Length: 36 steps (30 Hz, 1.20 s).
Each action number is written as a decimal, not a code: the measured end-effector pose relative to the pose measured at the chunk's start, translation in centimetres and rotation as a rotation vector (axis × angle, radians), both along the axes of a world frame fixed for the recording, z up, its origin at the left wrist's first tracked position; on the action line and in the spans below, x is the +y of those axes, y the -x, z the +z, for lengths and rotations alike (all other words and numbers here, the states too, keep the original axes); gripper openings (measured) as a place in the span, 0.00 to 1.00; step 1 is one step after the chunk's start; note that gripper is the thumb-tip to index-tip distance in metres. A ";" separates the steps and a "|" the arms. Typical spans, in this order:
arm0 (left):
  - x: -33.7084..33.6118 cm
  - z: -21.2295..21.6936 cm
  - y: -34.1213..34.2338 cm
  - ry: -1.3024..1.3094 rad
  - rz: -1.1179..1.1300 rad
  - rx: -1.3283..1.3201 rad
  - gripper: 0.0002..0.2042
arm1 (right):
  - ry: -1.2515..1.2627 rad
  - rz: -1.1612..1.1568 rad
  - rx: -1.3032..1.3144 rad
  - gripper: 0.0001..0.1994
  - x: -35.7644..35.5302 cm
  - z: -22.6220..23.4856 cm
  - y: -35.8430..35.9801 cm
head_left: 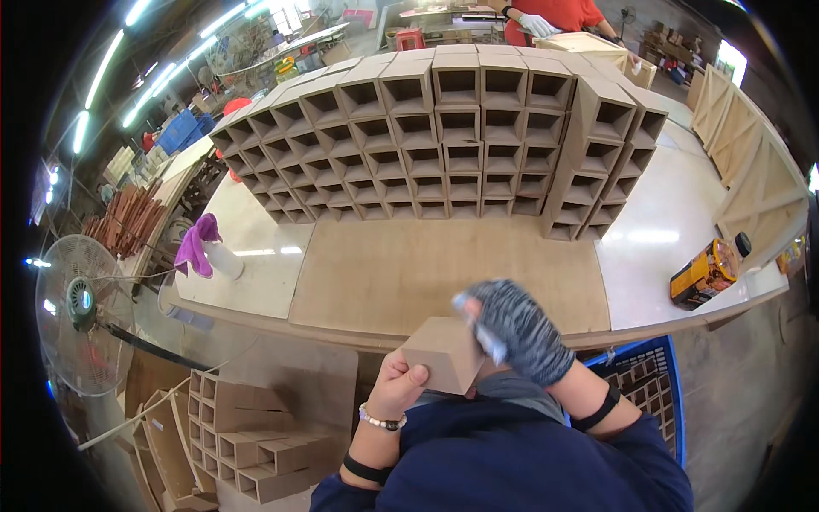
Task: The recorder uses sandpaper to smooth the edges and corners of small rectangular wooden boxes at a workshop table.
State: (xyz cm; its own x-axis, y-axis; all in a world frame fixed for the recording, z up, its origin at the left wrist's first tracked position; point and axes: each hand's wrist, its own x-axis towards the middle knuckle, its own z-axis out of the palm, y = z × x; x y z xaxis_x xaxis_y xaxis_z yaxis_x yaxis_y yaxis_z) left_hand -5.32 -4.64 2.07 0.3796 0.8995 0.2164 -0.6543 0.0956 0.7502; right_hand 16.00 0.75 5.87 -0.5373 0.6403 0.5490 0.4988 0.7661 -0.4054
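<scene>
My bare left hand (397,384) is closed round the near left side of a small brown fibreboard box (445,352), held up in front of my body just off the table's front edge. My right hand (522,334) wears a grey knitted glove and is bent against the right side of the box. Something pale bluish-white (490,340) shows at its fingers; motion blur hides what it is. Across the table stands a wide stack of similar open-fronted boxes (415,128), several rows high.
On the table (444,264) are a dark jar (705,273) with an orange label and a purple cloth (198,245) over a white container. More boxes (247,427) lie low at left, near a fan (83,294). A blue crate (676,384) holds boxes at right. A person (563,17) works beyond.
</scene>
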 end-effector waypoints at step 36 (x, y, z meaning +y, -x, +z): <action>0.6 4.0 -3.0 -0.953 0.524 0.885 0.12 | 0.391 0.200 0.525 0.23 -1.2 1.4 -2.0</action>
